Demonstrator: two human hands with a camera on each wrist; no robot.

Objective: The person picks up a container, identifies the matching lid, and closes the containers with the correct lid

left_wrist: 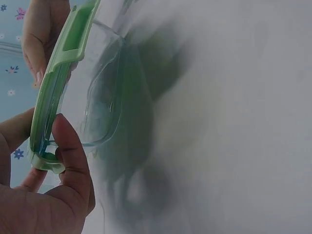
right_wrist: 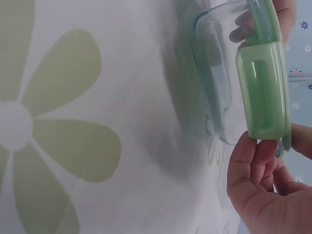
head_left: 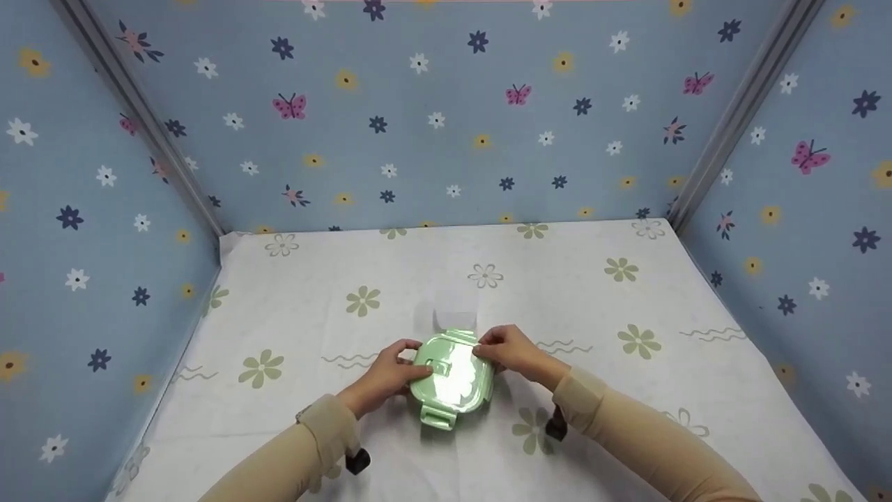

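Observation:
A clear glass food container (right_wrist: pixel 219 73) with a green snap-on lid (head_left: pixel 456 380) is held between both hands, low over the cloth. My left hand (head_left: pixel 390 373) grips its left side, thumb on top of the lid. In the left wrist view, the left fingers curl around a green clip (left_wrist: pixel 47 162) at the lid's edge. From the far right corner, my right hand (head_left: pixel 516 351) pinches the rim, thumb on top and fingers beneath. Another lid clip (right_wrist: pixel 265 92) stands out beside the right fingertips in the right wrist view. A front clip (head_left: pixel 438 417) faces me.
White cloth (head_left: pixel 279 432) with green flowers covers the table. Just behind the container, a pale translucent shape (head_left: pixel 455 320) shows on the cloth. Blue flowered panels (head_left: pixel 446 104) enclose the back and both sides, with grey posts (head_left: pixel 157 132) at the corners.

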